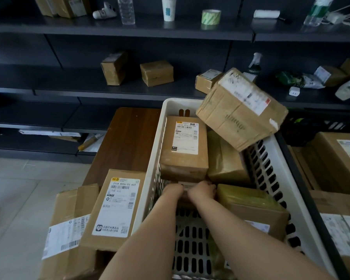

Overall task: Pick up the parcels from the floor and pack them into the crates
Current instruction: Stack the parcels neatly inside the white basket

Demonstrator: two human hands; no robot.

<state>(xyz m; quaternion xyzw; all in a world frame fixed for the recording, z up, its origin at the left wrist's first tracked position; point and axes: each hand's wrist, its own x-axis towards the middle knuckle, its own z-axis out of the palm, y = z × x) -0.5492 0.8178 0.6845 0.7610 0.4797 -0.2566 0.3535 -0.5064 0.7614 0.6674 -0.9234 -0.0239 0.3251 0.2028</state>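
Both hands reach into the white crate (281,178). The left hand (173,191) and right hand (203,189) lie side by side on a small parcel (185,186) low in the crate, directly ahead; whether they grip it cannot be told. Its long axis is hidden. Labelled boxes (183,147) crowd it. The crate rests on a wooden surface (127,134) before dark shelves (109,85).

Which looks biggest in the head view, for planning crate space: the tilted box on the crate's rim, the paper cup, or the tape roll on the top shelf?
1. tilted box, though it is nearer the camera
2. paper cup
3. tape roll, close to the cup in size
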